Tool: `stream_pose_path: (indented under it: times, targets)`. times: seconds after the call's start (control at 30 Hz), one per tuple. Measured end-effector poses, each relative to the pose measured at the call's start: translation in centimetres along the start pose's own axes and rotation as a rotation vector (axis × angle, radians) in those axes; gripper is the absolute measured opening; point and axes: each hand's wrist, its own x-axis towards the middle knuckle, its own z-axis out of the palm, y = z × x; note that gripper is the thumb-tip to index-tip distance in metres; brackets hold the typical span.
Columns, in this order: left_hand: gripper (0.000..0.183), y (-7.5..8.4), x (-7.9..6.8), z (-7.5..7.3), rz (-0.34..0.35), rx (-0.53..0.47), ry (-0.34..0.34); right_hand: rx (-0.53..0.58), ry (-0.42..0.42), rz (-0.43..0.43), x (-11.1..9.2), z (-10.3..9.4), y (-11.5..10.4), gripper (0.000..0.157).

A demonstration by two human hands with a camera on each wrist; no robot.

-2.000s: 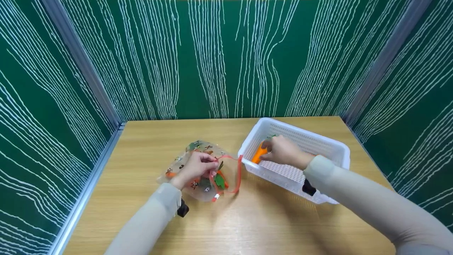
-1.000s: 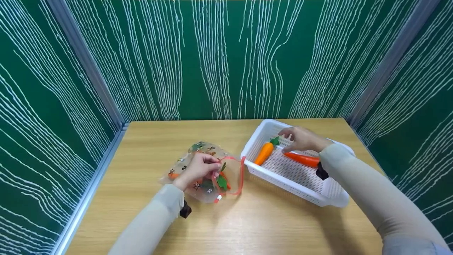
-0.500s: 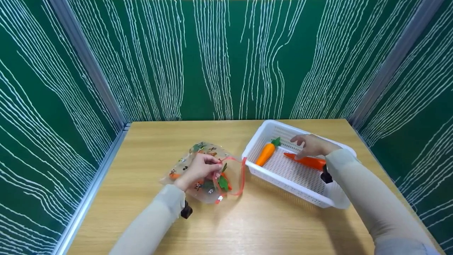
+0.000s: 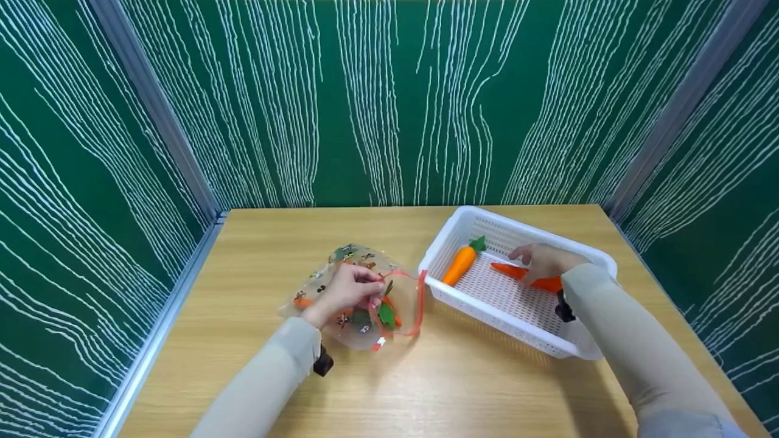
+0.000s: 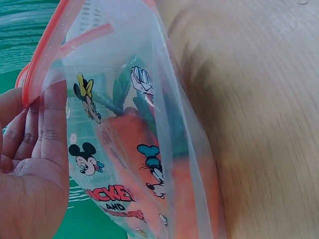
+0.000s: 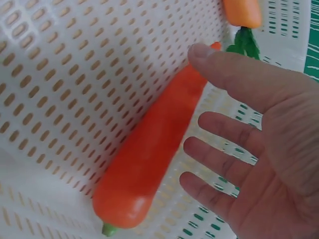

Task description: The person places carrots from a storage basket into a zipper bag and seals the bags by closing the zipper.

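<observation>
My left hand (image 4: 345, 291) pinches the red-edged rim of a clear zip bag (image 5: 82, 129) printed with cartoon figures, and the bag's mouth gapes toward the basket. Orange carrots with green leaves (image 5: 134, 137) show through its film. Inside the white basket, my right hand (image 4: 546, 261) hovers with fingers apart over a long red chili pepper (image 6: 149, 149) with a short green stem. The right wrist view shows the thumb across the pepper's narrow tip and the other fingers along its side, uncurled. An orange carrot (image 4: 460, 266) lies at the basket's left end.
The perforated white plastic basket (image 4: 494, 310) stands at the right of the wooden table (image 4: 426, 389), its left corner close to the bag's mouth. Green panels with white wavy lines (image 4: 359, 109) enclose the table at the back and sides.
My right hand has left the orange carrot, which now lies in the basket, and has moved right and down to the chili pepper. My left hand keeps its pinch on the bag.
</observation>
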Motion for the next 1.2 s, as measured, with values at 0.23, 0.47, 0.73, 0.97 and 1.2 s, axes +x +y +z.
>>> stream_pose_path:
  times: [0.23, 0.47, 0.73, 0.97, 1.2]
  targets:
    - [0.015, 0.1, 0.1, 0.1, 0.006, -0.021, -0.007, -0.155, -0.011, -0.058, 1.7, 0.3, 1.3, 0.073]
    - [0.017, 0.1, 0.0, 0.2, 0.015, -0.009, -0.022, -0.203, -0.02, -0.023, 2.5, 0.6, 2.5, 0.056]
    - [0.015, 0.0, 0.1, 0.3, 0.009, -0.002, -0.013, -0.254, -0.003, -0.117, 3.8, 0.6, 2.9, 0.039]
    - [0.014, 0.0, 0.0, 0.1, -0.006, 0.005, 0.003, -0.259, 0.06, -0.218, 4.4, 0.0, 2.4, 0.04]
    - [0.013, -0.1, -0.1, -0.1, -0.011, -0.015, -0.001, -0.134, 0.1, -0.299, 4.1, 0.1, 1.2, 0.042]
